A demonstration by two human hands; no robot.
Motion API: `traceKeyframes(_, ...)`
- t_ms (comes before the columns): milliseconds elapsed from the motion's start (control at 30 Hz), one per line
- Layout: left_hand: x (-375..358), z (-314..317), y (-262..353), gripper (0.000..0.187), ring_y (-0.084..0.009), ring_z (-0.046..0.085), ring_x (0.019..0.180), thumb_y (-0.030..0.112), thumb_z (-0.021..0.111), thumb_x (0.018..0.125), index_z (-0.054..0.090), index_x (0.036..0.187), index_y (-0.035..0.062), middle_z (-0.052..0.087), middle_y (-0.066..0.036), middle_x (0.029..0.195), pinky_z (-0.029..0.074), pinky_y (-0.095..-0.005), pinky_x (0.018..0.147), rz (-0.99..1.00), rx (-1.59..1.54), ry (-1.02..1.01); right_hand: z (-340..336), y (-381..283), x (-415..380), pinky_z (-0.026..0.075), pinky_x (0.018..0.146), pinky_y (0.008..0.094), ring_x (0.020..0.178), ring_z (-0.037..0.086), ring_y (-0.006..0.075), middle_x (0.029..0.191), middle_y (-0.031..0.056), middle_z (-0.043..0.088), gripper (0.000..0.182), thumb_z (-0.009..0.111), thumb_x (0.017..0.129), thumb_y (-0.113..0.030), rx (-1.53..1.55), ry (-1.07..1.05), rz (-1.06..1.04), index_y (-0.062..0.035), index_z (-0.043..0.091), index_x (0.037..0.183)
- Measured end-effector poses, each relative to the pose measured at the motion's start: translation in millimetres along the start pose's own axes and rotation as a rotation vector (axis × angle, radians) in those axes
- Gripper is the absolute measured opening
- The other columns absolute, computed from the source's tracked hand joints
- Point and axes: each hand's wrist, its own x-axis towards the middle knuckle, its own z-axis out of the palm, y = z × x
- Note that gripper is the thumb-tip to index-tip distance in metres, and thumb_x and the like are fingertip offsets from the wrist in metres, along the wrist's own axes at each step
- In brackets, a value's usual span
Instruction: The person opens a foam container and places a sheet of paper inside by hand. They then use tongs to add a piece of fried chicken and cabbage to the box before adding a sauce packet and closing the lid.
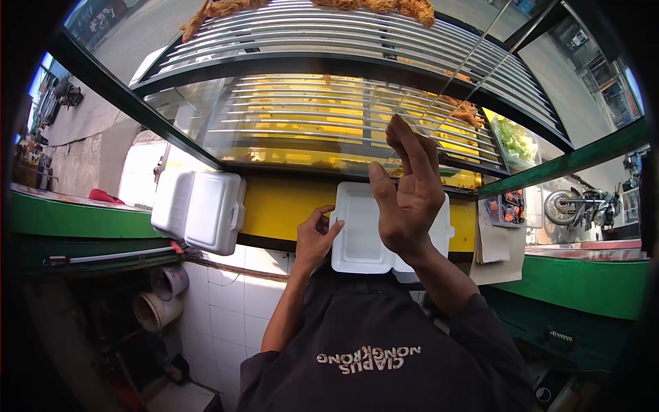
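An open white foam takeaway box lies on the yellow counter in front of me, its two halves spread side by side. My left hand holds its left edge, the thumb over the rim. My right hand is raised above the box's right half and hides part of it. The palm faces me, the fingers point up and bend, and the thumb stands apart. Thin metal rods slant from the upper right towards its fingertips; no grip on them is visible. Fried chicken lies on the rack above.
Closed white foam boxes stand at the left. A slatted metal rack and a glass case with fried pieces rise ahead. Leafy greens, sachets and brown paper are at the right. Buckets sit below left.
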Motion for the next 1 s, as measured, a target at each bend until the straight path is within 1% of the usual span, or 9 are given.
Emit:
traceKeyframes(267, -3.5, 6.7, -4.8, 0.037, -0.0082, 0.055, 0.066, 0.014, 0.074, 0.083, 0.062, 0.117, 0.0023, 0.060, -0.003, 0.076, 0.048, -0.0227, 0.062, 0.025, 0.022, 0.091, -13.9, -3.5, -17.0, 0.047, 0.099, 0.0355, 0.122, 0.055, 0.0259, 0.140, 0.0173, 0.047, 0.058, 0.065, 0.083, 0.000, 0.040, -0.233, 0.084, -0.0006, 0.046, 0.138)
traceKeyframes(367, -5.2, 9.6, -0.2, 0.036, -0.0104, 0.057, 0.068, 0.015, 0.071, 0.086, 0.060, 0.119, 0.0014, 0.062, -0.005, 0.078, 0.049, -0.0248, 0.065, -0.004, 0.096, 0.141, -49.8, -5.2, -46.0, 0.054, 0.081, 0.0323, 0.095, 0.068, 0.0230, 0.105, 0.0109, 0.068, 0.037, 0.071, 0.082, -0.001, 0.033, -0.327, 0.151, -0.0041, 0.064, 0.118)
traceKeyframes(467, -6.7, 11.0, 15.2, 0.038, -0.0141, 0.062, 0.074, 0.020, 0.067, 0.090, 0.058, 0.120, -0.0023, 0.066, -0.009, 0.085, 0.051, -0.0285, 0.071, -0.060, 0.210, 0.174, -104.0, 4.5, -84.6, 0.049, 0.060, 0.0345, 0.067, 0.063, 0.0236, 0.078, 0.0073, 0.068, 0.017, 0.074, 0.080, -0.006, -0.009, -0.496, 0.142, -0.0052, 0.071, 0.097)
traceKeyframes(567, -9.2, 24.9, 32.5, 0.039, -0.0197, 0.062, 0.086, 0.024, 0.066, 0.091, 0.058, 0.119, -0.0027, 0.065, -0.012, 0.095, 0.051, -0.0323, 0.077, -0.098, 0.291, 0.290, -171.2, 2.4, -122.6, 0.047, 0.058, 0.0363, 0.058, 0.060, 0.0258, 0.063, 0.0063, 0.062, 0.013, 0.075, 0.081, -0.018, -0.184, -0.593, 0.293, -0.0069, 0.068, 0.079)
traceKeyframes(600, -10.4, 31.3, 31.2, 0.039, -0.0197, 0.062, 0.086, 0.024, 0.066, 0.091, 0.058, 0.119, -0.0027, 0.065, -0.012, 0.095, 0.051, -0.0323, 0.077, -0.104, 0.293, 0.278, -193.5, 3.1, -133.8, 0.047, 0.058, 0.0367, 0.059, 0.060, 0.0261, 0.064, 0.0066, 0.062, 0.014, 0.075, 0.080, -0.018, -0.245, -0.573, 0.323, -0.0066, 0.068, 0.079)
traceKeyframes(667, -13.4, 45.1, 29.0, 0.032, -0.0242, 0.059, 0.094, 0.019, 0.067, 0.089, 0.061, 0.114, -0.0010, 0.064, -0.013, 0.101, 0.049, -0.0348, 0.081, 0.281, 0.576, 0.542, -235.8, 4.5, -148.7, 0.048, 0.060, 0.0369, 0.062, 0.061, 0.0264, 0.068, 0.0064, 0.064, 0.013, 0.074, 0.081, -0.018, -0.359, -0.521, 0.369, -0.0060, 0.068, 0.081)
traceKeyframes(800, -42.8, 112.6, 88.8, 0.020, -0.0253, 0.057, 0.093, 0.010, 0.069, 0.086, 0.065, 0.103, 0.0021, 0.065, -0.011, 0.100, 0.047, -0.0365, 0.080, 0.469, 0.483, 0.499, -319.3, 23.9, -176.8, 0.051, 0.069, 0.0349, 0.076, 0.064, 0.0265, 0.080, 0.0069, 0.067, 0.014, 0.074, 0.079, -0.013, -0.515, -0.454, 0.489, -0.0071, 0.068, 0.091)
traceKeyframes(900, -64.4, 171.8, 117.2, 0.016, -0.0200, 0.060, 0.081, 0.007, 0.068, 0.086, 0.065, 0.101, 0.0022, 0.065, -0.010, 0.098, 0.049, -0.0313, 0.074, 0.639, 0.283, 0.258, -356.2, 44.0, -185.4, 0.051, 0.081, 0.0371, 0.090, 0.063, 0.0259, 0.097, 0.0068, 0.067, 0.021, 0.077, 0.075, -0.013, -0.692, -0.530, 0.434, -0.0076, 0.069, 0.094)
traceKeyframes(1000, -88.0, 232.2, 131.3, 0.019, -0.0175, 0.063, 0.080, 0.005, 0.069, 0.085, 0.064, 0.103, 0.0014, 0.064, -0.010, 0.095, 0.051, -0.0285, 0.069, 0.566, 0.139, -0.172, -375.7, 68.8, -193.0, 0.047, 0.089, 0.0397, 0.104, 0.057, 0.0266, 0.109, 0.0047, 0.063, 0.027, 0.078, 0.073, -0.016, -0.739, -0.566, 0.360, -0.0116, 0.069, 0.098)
